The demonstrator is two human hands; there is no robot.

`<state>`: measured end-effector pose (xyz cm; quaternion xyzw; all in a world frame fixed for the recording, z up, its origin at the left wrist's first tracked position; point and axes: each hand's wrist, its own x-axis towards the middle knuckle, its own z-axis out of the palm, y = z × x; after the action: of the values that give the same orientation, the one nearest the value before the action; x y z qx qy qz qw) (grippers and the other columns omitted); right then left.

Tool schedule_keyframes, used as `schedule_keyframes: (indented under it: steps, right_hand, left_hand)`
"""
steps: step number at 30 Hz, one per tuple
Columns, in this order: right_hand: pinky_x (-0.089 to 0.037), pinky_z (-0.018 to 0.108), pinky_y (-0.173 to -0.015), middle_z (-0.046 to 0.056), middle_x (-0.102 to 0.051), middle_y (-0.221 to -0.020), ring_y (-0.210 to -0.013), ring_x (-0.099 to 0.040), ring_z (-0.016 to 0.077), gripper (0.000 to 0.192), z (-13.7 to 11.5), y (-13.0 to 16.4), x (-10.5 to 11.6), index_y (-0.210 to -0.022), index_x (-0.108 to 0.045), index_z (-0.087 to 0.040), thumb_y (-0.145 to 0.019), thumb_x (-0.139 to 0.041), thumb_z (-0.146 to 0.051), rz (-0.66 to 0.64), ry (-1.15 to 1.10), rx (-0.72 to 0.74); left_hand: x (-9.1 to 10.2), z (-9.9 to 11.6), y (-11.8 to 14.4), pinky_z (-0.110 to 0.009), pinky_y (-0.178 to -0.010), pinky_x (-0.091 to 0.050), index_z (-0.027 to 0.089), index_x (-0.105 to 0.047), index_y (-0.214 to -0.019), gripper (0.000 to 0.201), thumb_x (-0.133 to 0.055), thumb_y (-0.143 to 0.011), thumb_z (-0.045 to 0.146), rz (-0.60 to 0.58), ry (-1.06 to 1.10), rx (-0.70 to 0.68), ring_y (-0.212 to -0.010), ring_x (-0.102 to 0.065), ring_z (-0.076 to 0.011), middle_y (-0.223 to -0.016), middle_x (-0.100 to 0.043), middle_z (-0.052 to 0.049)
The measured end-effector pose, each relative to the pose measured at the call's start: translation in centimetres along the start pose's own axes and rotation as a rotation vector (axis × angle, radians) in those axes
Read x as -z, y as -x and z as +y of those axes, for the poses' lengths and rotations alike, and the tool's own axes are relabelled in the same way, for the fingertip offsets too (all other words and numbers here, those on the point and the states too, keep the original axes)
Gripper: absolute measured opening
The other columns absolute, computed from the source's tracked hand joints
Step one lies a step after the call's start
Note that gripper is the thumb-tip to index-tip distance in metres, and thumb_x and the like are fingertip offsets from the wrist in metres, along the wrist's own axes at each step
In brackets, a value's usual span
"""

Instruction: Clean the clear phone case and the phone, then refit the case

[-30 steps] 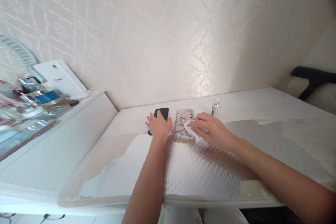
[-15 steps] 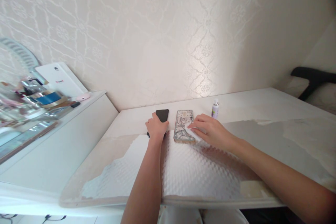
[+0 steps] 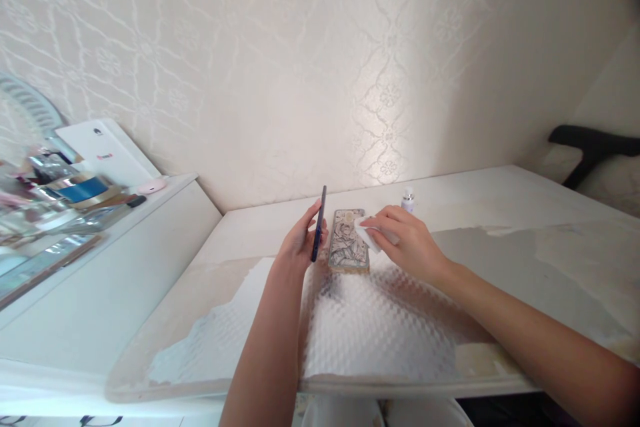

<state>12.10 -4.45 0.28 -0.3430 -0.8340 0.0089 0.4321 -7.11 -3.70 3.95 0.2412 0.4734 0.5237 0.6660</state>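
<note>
My left hand (image 3: 299, 240) grips a dark smartphone (image 3: 320, 223) by its sides, raised on edge so that mostly its thin side faces me. To the right of it a patterned phone case (image 3: 347, 243) with a line drawing lies flat on the table. My right hand (image 3: 400, 237) pinches a white wipe (image 3: 367, 233) between thumb and fingers, just over the case's right edge; I cannot tell if the wipe touches it. Behind my right hand stands a small spray bottle (image 3: 407, 200) with a silver neck, its lower part hidden.
The white table (image 3: 465, 183) has a worn, peeling covering (image 3: 210, 333) and meets the patterned wall. On the left, a raised white cabinet (image 3: 115, 267) carries jars, a white box (image 3: 110, 153) and a pink oval item (image 3: 151, 186). A black chair part (image 3: 590, 147) is at right.
My left hand has picked the smartphone up off the table and turned it on edge. My right hand has shifted the wipe slightly up and right over the case.
</note>
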Motion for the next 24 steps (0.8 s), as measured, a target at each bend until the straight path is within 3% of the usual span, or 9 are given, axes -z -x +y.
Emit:
schedule_keyframes:
  steps: [3,6,11,14,18,24]
  right_hand:
    - [-0.043,0.029,-0.067,0.004,-0.057,-0.079,-0.076,-0.053,0.0154,0.019,-0.5,-0.1,0.3,-0.093,-0.061,-0.021,-0.081,-0.047,-0.016,0.141,-0.072,-0.022]
    - [-0.044,0.028,-0.066,0.005,-0.057,-0.081,-0.076,-0.053,0.0148,0.020,-1.0,-0.2,0.7,-0.094,-0.061,-0.021,-0.081,-0.047,-0.016,0.243,-0.149,-0.054]
    - [-0.044,0.027,-0.062,0.004,-0.056,-0.081,-0.075,-0.054,0.0145,0.020,-1.4,-0.3,1.2,-0.095,-0.061,-0.023,-0.081,-0.048,-0.018,0.315,-0.208,-0.066]
    - [-0.045,0.027,-0.064,0.005,-0.057,-0.086,-0.079,-0.054,0.0147,0.022,-1.5,-0.3,1.0,-0.097,-0.061,-0.024,-0.082,-0.046,-0.018,0.258,-0.225,-0.027]
    - [-0.044,0.030,-0.069,0.006,-0.058,-0.084,-0.080,-0.052,0.0154,0.024,-1.3,-0.2,0.3,-0.098,-0.062,-0.023,-0.083,-0.045,-0.016,0.045,-0.178,0.066]
    - [-0.042,0.029,-0.072,0.006,-0.058,-0.088,-0.083,-0.051,0.0145,0.020,-1.3,-0.2,0.3,-0.095,-0.064,-0.022,-0.081,-0.050,-0.019,-0.152,-0.291,0.098]
  left_hand:
    - [-1.0,0.1,0.8,-0.012,-0.039,-0.042,0.009,-0.053,-0.075,0.014,-0.048,-0.081,0.022,-0.110,0.128,0.108,-0.037,-0.049,-0.0042,-0.053,-0.056,-0.001]
    - [-1.0,-0.2,0.7,-0.013,-0.046,-0.046,0.008,-0.055,-0.084,0.013,-0.044,-0.080,0.012,-0.185,0.233,0.087,-0.046,-0.057,-0.0073,-0.062,-0.062,-0.003]
    - [-0.2,-0.9,-0.2,-0.027,-0.068,-0.050,0.005,-0.055,-0.104,0.037,-0.041,-0.081,0.030,-0.397,0.297,0.067,-0.070,-0.063,-0.0170,-0.084,-0.065,-0.011]
    - [-0.5,-1.4,-0.3,-0.032,-0.076,-0.047,0.007,-0.055,-0.106,0.041,-0.037,-0.082,0.035,-0.426,0.313,0.040,-0.078,-0.062,-0.0206,-0.089,-0.065,-0.012]
    - [-1.4,-2.1,-0.2,-0.038,-0.079,-0.044,0.006,-0.055,-0.104,0.046,-0.032,-0.084,0.039,-0.388,0.266,0.064,-0.081,-0.061,-0.0240,-0.090,-0.064,-0.014]
    - [-1.7,-2.4,-0.2,-0.035,-0.077,-0.045,0.004,-0.058,-0.094,0.047,-0.023,-0.086,0.034,-0.290,0.275,0.036,-0.073,-0.062,-0.0211,-0.081,-0.065,-0.014]
